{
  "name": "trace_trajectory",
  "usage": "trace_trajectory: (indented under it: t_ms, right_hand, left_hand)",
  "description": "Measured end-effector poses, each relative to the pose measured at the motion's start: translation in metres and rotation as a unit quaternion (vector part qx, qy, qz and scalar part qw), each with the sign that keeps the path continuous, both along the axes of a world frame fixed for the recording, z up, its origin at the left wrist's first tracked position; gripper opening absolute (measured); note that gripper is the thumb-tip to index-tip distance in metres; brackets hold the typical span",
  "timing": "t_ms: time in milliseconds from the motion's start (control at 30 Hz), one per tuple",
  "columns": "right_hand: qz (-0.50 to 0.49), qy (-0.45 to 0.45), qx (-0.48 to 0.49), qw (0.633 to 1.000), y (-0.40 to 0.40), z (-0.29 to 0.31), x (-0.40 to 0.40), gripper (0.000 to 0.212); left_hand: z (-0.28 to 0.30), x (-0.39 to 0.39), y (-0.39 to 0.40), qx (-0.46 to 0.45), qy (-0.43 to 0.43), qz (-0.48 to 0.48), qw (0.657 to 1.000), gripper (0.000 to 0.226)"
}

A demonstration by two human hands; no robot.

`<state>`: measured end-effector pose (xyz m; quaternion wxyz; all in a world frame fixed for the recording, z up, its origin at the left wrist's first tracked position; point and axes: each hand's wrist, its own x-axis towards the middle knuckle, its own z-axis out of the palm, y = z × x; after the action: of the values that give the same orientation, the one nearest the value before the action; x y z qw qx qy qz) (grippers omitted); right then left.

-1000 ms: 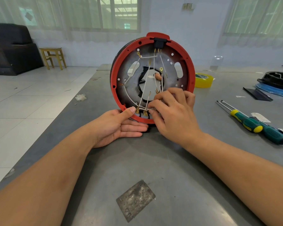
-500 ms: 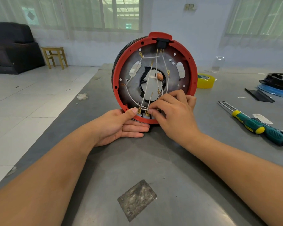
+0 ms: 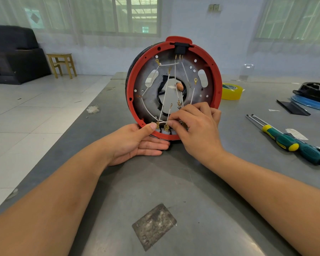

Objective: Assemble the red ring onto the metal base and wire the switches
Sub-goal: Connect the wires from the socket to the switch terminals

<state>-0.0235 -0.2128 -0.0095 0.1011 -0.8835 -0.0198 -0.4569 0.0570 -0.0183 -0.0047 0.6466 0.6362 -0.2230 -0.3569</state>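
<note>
The red ring (image 3: pixel 217 85) sits around the metal base (image 3: pixel 150 100), and the assembly stands on edge on the grey table (image 3: pixel 174 182). The left hand (image 3: pixel 135 143) cups the ring's lower rim, thumb pressed on it beside the brass terminals (image 3: pixel 157 125). The right hand (image 3: pixel 196 130), just right of that thumb, has its fingers curled in at the white wires (image 3: pixel 164 95), seemingly pinching one, though the fingertips hide the contact. Two screwdrivers (image 3: pixel 292 141) lie well right of the ring, a yellow tape roll (image 3: pixel 231 91) behind it.
</note>
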Motion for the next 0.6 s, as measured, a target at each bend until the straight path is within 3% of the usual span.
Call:
trace_trajectory:
  t_ms: [600]
  right_hand:
    - [-0.002, 0.023, 0.025, 0.999, 0.0086, 0.0039, -0.0023, 0.012]
  left_hand:
    - [0.0008, -0.0010, -0.0005, 0.002, 0.002, 0.007, 1.000, 0.043]
